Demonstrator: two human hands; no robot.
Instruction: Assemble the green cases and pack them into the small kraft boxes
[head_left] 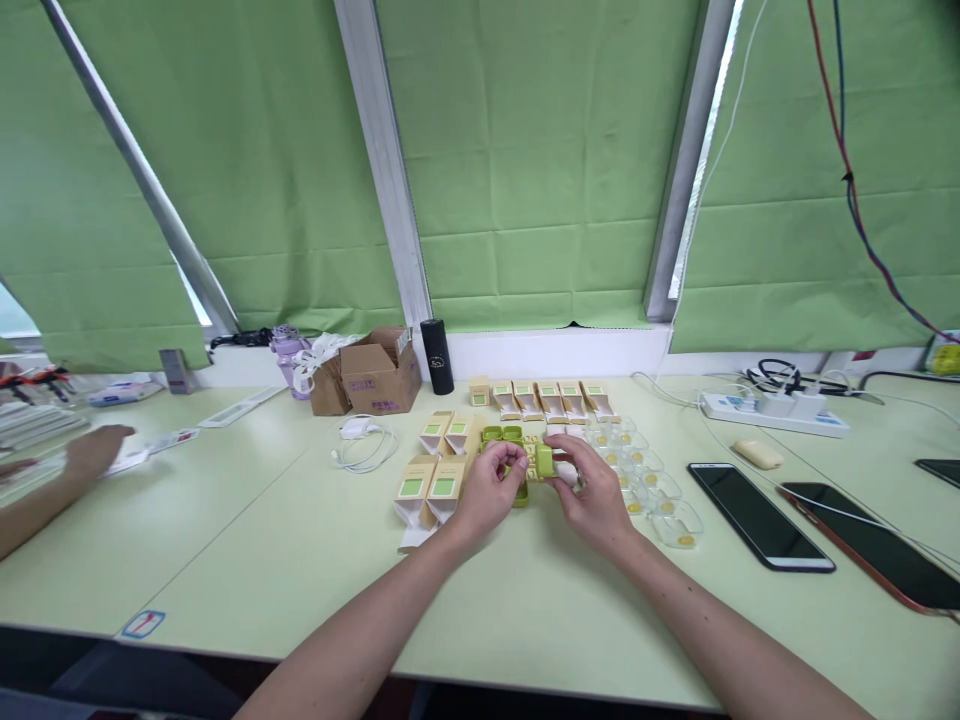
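Note:
My right hand (pixel 594 492) grips a small green square case (pixel 544 461) between thumb and fingers, above the middle of the table. Close to its left side is my left hand (pixel 487 492), fingers pinched together; whatever they hold is too small to tell. More green cases (pixel 512 433) lie behind and under my hands, partly hidden. Just right of my right hand stand several clear plastic cups (pixel 677 524) with a yellow spot in each. To the left are small open cardboard boxes (pixel 444 486) with green labels, and a row of similar boxes (pixel 551 401) stands farther back.
A brown carton (pixel 381 372), a black bottle (pixel 437 357) and a white charger with cable (pixel 358 428) are at the back left. On the right lie two phones (pixel 757 515), a beige mouse-like object (pixel 757 454) and a power strip (pixel 776 412). Another person's hand (pixel 96 452) reaches in at far left.

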